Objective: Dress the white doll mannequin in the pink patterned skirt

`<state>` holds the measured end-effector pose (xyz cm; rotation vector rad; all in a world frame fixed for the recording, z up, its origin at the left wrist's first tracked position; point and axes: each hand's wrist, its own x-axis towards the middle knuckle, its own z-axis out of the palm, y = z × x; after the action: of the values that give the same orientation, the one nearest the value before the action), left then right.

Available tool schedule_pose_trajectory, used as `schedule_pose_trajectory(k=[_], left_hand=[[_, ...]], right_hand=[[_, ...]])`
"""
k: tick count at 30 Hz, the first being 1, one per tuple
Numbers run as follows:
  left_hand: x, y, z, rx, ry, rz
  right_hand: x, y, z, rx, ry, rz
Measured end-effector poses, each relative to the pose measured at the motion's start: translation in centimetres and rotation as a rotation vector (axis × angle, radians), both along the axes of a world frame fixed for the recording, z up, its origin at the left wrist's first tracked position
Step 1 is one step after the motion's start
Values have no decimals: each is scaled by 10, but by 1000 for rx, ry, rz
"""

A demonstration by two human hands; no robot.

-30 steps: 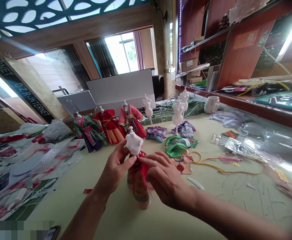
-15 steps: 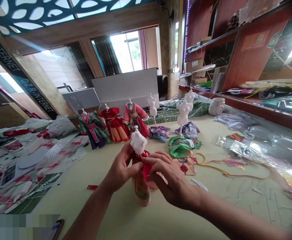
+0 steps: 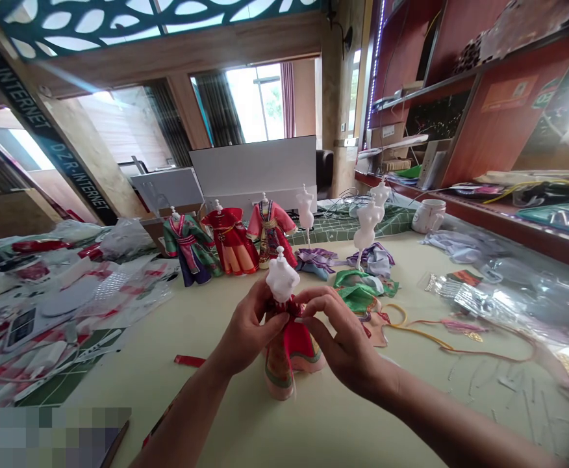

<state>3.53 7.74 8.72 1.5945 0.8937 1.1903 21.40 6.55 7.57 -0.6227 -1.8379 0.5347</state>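
- White doll mannequin (image 3: pixel 281 279) in red-and-pink dress (image 3: pixel 291 354), upright over pale green table (image 3: pixel 206 416), centre of view
- Left hand (image 3: pixel 250 328): narrow, holding dress waist
- Right hand (image 3: pixel 343 338): narrow, holding waist from opposite side
- 9 o'clock: red strip (image 3: pixel 189 361)
- 11 o'clock: three dressed mannequins (image 3: pixel 230 240)
- 1 o'clock: green fabric (image 3: pixel 360 292)
- 3 o'clock: yellow cord (image 3: pixel 425 338)

Seven miniature dress forms (image 3: pixel 281 279)

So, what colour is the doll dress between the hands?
The dress is red, with a peach patterned panel; the head view shows it best.
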Motion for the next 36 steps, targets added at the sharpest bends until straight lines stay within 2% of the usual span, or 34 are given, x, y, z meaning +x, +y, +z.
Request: schedule_pose_trajectory(k=[5,9,17,24,36], left_hand=[[-1,0,0,36,17,1],[-1,-1,1,49,20,11],[-2,-1,4,38,7,9],[-1,0,3,30,2,-3],[-1,0,2,8,-5,14]], right_hand=[[-8,10,-1,-86,41,-32],[-13,13,2,-96,12,-31],[-14,12,13,88,-160,-180],[-14,16,9,-23,-93,-145],[-15,17,4,-37,-69,-143]])
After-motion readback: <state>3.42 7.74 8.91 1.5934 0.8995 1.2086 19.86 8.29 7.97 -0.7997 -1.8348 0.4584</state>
